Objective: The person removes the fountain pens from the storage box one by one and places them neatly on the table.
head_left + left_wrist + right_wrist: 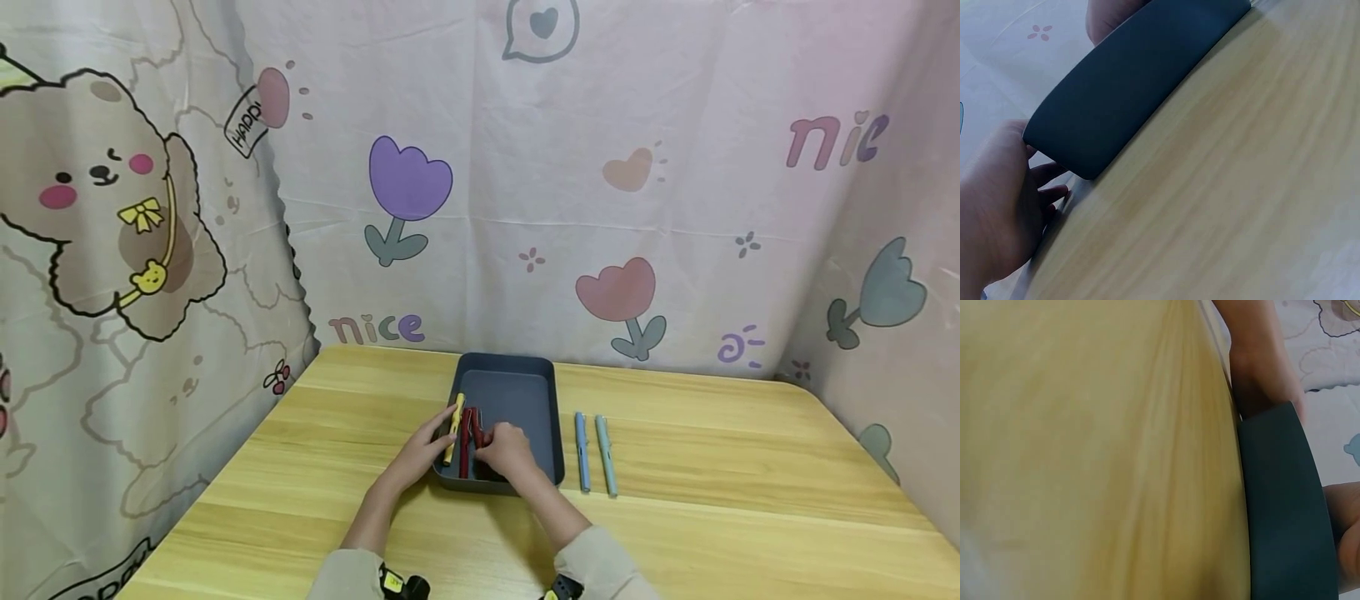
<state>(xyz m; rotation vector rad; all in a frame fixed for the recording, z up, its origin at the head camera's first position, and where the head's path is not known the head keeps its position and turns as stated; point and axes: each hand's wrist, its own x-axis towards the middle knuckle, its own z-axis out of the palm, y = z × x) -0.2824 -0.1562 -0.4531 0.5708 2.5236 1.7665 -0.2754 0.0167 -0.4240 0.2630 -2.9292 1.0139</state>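
A dark grey tray (517, 392) stands on the table. Along its left side lies a yellow pen (453, 433), with a dark red pen (464, 454) beside it. My left hand (415, 457) holds the tray's left wall, thumb over the rim near the yellow pen; in the left wrist view its other fingers (1054, 194) lie outside the wall. Inside the tray, my right hand (510, 452) pinches a second dark red pen (477, 425), next to the first. In the right wrist view the tray wall (1285, 512) hides the fingertips.
To the right of the tray a blue pen (582, 454) and a light green pen (606, 457) lie side by side on the wooden table (712, 467). A printed curtain (495, 167) hangs behind the table and along its sides.
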